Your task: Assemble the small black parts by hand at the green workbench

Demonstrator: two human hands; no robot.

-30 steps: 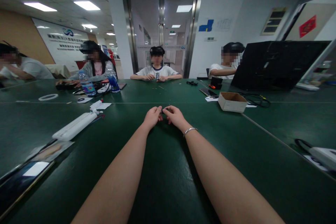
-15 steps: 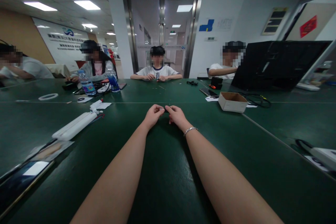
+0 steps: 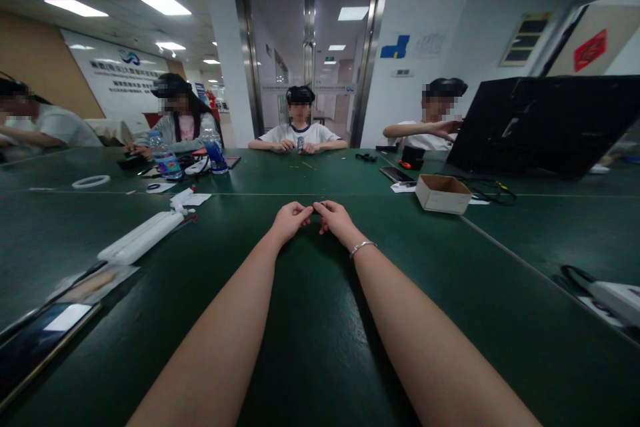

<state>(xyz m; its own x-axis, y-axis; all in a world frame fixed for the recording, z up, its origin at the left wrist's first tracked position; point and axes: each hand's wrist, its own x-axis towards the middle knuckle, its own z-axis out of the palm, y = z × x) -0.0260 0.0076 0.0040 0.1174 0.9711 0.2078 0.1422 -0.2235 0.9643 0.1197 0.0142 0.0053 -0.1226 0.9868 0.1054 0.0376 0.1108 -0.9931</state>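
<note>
Both arms reach forward over the dark green table (image 3: 310, 320). My left hand (image 3: 291, 221) is closed in a pinch, thumb and fingertips together. Close beside it, my right hand (image 3: 337, 221) is pinched too, with a silver bracelet (image 3: 362, 249) round the wrist. The fingertips of the two hands nearly meet. Something small and dark shows between them, too small to name, and the fingers hide most of it.
Left of my arms lie a white power strip (image 3: 143, 238), a plastic packet (image 3: 95, 283) and a phone (image 3: 45, 347). Bottles (image 3: 165, 159) stand further back. To the right are an open cardboard box (image 3: 443, 195), cables and a black monitor (image 3: 545, 127). Several people sit around the table.
My hands stay almost in place, the left fingers shifting slightly. At the right, a person's arm has lifted towards the monitor, which has tilted and moved a little right.
</note>
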